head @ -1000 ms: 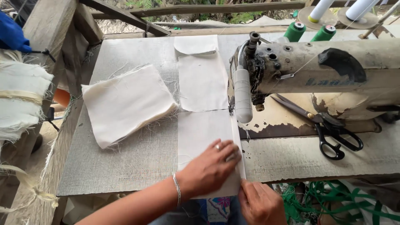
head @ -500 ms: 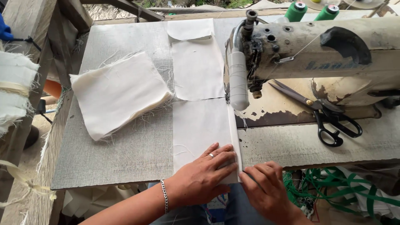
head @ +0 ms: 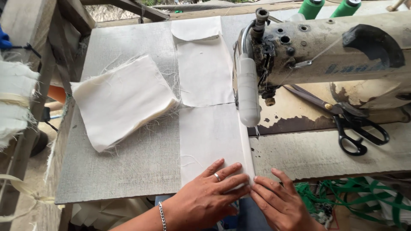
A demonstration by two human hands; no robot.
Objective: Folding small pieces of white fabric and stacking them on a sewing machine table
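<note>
My left hand lies flat, fingers spread, on the near end of a cream fabric piece with a folded right edge. My right hand rests beside it, fingertips touching that folded edge at the fabric's near right corner. The fabric runs away from me under the head of an old worn sewing machine, joined to further sewn cream pieces beyond the needle. Neither hand grips anything; both press down on the cloth.
A stack of frayed cream fabric squares sits left on the grey table. Black-handled scissors lie on the machine bed at right. Two green thread cones stand behind. Green strapping hangs below right; wooden posts stand left.
Both hands slid a little forward along the fabric's near end; the right hand came up from below the table edge and now rests on the folded edge. The camera moved closer.
</note>
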